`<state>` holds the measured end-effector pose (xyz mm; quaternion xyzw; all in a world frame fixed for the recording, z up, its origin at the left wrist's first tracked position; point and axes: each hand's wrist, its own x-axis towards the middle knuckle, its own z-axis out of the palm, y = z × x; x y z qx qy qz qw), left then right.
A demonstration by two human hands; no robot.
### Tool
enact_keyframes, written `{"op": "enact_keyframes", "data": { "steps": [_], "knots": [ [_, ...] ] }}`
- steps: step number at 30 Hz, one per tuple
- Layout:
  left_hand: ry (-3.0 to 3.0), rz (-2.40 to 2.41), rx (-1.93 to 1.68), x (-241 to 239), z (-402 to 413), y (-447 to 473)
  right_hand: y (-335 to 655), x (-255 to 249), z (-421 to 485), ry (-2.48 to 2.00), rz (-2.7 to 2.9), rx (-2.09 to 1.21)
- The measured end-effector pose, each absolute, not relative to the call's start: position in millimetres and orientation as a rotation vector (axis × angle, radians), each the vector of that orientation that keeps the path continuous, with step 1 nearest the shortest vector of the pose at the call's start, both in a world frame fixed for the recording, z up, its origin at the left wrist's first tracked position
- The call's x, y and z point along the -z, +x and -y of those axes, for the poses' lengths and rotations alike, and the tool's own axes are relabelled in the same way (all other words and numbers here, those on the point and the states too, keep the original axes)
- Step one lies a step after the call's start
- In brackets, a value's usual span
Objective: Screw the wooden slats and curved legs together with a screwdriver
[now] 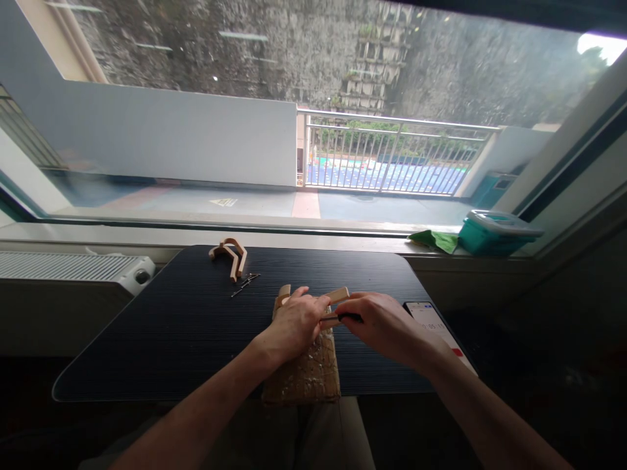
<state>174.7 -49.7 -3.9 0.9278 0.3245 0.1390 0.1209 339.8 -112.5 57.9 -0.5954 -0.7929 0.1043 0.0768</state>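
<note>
My left hand [296, 320] is closed over a light wooden frame piece [337, 295] that rests on a woven rattan seat panel [308, 375] at the near edge of the black table [171, 326]. My right hand [379, 323] pinches a thin dark tool [349, 318], perhaps a screwdriver or hex key, its tip pointing left at the wood under my left hand. The joint where tool meets wood is hidden by my fingers.
Two curved wooden parts [230, 254] and a few small screws [245, 282] lie at the table's far side. A phone [435, 323] with a lit screen sits right of my right hand. A teal box [494, 234] and green cloth [435, 240] rest on the windowsill; a radiator [73, 267] stands left.
</note>
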Motion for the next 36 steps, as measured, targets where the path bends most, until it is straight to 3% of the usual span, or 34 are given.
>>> {"op": "enact_keyframes", "data": {
  "steps": [18,26,36],
  "knots": [
    [2.726,-1.012,-0.469,14.6,43.9,174.7,320.2,-84.8,74.6,-1.690,2.711,-0.162],
    [2.718,-1.007,-0.457,4.3,48.9,172.5,328.5,-81.4,76.2,-1.679,2.599,-0.318],
    [2.639,-1.179,-0.671,-1.2,61.9,113.3,315.8,-87.9,74.7,-1.719,2.623,-0.288]
  ]
}}
